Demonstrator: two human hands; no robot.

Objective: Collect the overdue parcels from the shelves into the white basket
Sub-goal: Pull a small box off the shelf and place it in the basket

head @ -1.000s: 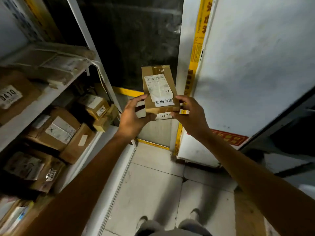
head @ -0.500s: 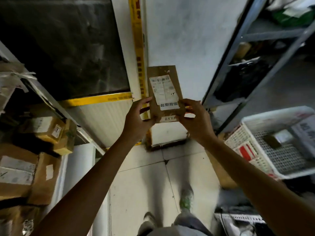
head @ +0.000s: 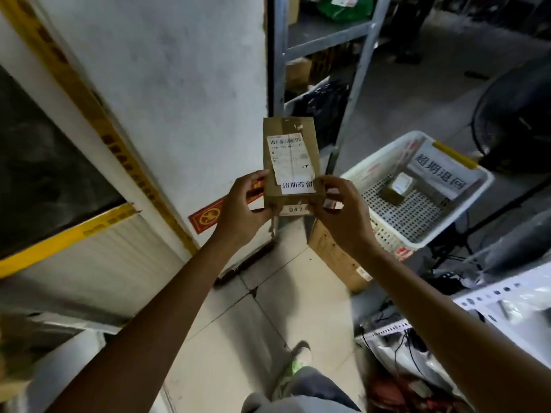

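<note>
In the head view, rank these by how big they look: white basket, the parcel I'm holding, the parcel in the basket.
1. White basket.
2. Held parcel; it is nearer the camera, so its lead over the third may be only apparent.
3. Parcel in the basket, smallest.

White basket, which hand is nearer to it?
Right. The right hand holds the parcel by its right edge, on the side of the basket; the left hand holds the left edge, farther off.
</note>
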